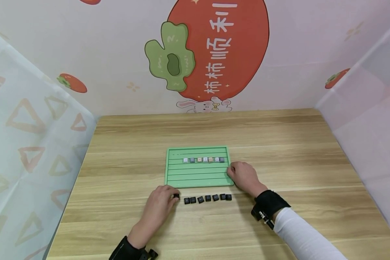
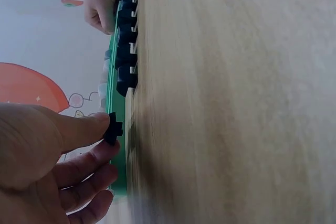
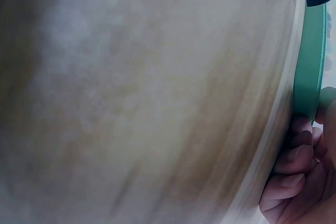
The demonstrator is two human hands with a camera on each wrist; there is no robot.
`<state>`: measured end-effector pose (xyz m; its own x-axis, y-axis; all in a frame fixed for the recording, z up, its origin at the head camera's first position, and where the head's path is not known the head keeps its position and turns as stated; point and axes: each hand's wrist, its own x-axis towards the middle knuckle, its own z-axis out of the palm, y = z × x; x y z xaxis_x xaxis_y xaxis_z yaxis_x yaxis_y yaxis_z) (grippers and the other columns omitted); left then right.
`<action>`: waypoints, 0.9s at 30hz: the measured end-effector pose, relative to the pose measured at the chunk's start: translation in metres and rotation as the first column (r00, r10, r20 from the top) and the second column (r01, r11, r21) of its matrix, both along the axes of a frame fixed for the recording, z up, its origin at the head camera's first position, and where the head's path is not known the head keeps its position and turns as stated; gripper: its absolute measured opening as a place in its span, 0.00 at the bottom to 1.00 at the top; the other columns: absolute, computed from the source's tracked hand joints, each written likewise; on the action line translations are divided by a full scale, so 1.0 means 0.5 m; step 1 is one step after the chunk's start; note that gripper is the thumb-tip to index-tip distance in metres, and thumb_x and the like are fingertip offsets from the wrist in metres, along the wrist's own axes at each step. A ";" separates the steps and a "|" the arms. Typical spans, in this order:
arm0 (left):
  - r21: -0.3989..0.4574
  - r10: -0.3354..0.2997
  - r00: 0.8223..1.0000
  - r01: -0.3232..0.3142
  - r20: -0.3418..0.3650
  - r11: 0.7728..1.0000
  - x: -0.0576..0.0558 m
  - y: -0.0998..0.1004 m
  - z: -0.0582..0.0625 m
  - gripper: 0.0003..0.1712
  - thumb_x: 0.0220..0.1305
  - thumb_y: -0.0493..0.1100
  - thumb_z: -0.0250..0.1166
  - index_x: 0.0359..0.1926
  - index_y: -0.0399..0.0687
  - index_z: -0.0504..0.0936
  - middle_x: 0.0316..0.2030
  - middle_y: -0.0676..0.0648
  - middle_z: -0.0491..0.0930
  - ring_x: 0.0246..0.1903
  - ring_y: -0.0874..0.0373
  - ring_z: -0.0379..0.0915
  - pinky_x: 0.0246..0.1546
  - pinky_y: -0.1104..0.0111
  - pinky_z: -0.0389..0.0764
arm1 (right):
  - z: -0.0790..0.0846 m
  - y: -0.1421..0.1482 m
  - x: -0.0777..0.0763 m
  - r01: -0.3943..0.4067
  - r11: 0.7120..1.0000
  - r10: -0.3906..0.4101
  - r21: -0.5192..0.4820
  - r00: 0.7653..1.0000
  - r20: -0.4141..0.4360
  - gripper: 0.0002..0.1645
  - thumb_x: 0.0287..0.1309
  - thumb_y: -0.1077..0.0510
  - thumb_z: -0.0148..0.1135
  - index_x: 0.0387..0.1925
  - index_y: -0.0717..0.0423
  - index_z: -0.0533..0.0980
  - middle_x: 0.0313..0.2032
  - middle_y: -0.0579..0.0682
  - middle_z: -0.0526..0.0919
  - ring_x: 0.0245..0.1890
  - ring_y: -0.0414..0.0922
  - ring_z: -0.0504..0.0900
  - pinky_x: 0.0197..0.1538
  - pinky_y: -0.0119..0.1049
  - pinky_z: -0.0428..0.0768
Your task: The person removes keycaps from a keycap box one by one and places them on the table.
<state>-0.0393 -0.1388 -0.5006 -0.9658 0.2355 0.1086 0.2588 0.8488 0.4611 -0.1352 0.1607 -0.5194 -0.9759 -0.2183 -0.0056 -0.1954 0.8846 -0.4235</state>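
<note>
Between the thumb and index finger of my left hand is a black keycap, its stem showing in the left wrist view. This hand is just off the near left corner of a green grooved board. My right hand grips the board's right edge, thumb over the rim and fingers curled against the side. On the board, several white, grey and beige keycaps stand in a row along one groove. Several more black keycaps lie in a loose row on the table, in front of the board's near edge.
The wooden table reaches back to a printed backdrop with a large red persimmon picture. Patterned side curtains border it left and right. Both wrists wear black straps with small devices.
</note>
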 end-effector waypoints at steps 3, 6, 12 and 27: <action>-0.007 -0.004 1.000 0.004 0.007 1.000 0.002 0.001 -0.002 0.11 0.49 0.41 0.70 0.37 0.50 0.86 0.36 0.51 0.82 0.39 0.56 0.75 0.44 0.60 0.74 | -0.002 0.001 0.000 -0.001 1.000 0.001 0.000 1.000 -0.004 0.21 0.58 0.55 0.50 0.10 0.51 0.62 0.11 0.43 0.58 0.13 0.40 0.59 0.20 0.34 0.59; -0.009 -0.012 1.000 0.012 0.017 1.000 0.003 0.002 -0.003 0.10 0.49 0.42 0.70 0.36 0.50 0.86 0.36 0.51 0.82 0.39 0.56 0.75 0.43 0.59 0.74 | -0.003 0.001 0.000 -0.003 1.000 0.003 -0.004 1.000 -0.005 0.21 0.58 0.56 0.50 0.10 0.51 0.62 0.11 0.43 0.58 0.13 0.41 0.58 0.21 0.34 0.58; -0.018 -0.021 0.999 0.021 0.031 1.000 0.005 0.003 -0.005 0.10 0.49 0.42 0.70 0.36 0.50 0.86 0.36 0.52 0.82 0.38 0.56 0.75 0.42 0.60 0.74 | -0.002 0.001 0.001 -0.004 1.000 0.004 -0.007 1.000 -0.002 0.21 0.58 0.56 0.50 0.11 0.51 0.61 0.11 0.43 0.57 0.14 0.40 0.58 0.21 0.34 0.57; -0.027 -0.022 0.999 0.024 0.042 0.999 0.006 0.006 -0.006 0.07 0.50 0.42 0.70 0.34 0.51 0.86 0.33 0.54 0.81 0.37 0.57 0.74 0.40 0.61 0.74 | 0.002 0.000 0.000 -0.002 1.000 0.002 -0.001 1.000 -0.001 0.21 0.58 0.56 0.50 0.10 0.50 0.61 0.11 0.42 0.56 0.14 0.40 0.58 0.21 0.34 0.58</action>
<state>-0.0360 -0.1356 -0.5035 -0.9637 0.2600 0.0613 0.2593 0.8554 0.4485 -0.1351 0.1605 -0.5186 -0.9755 -0.2199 -0.0045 -0.1972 0.8836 -0.4246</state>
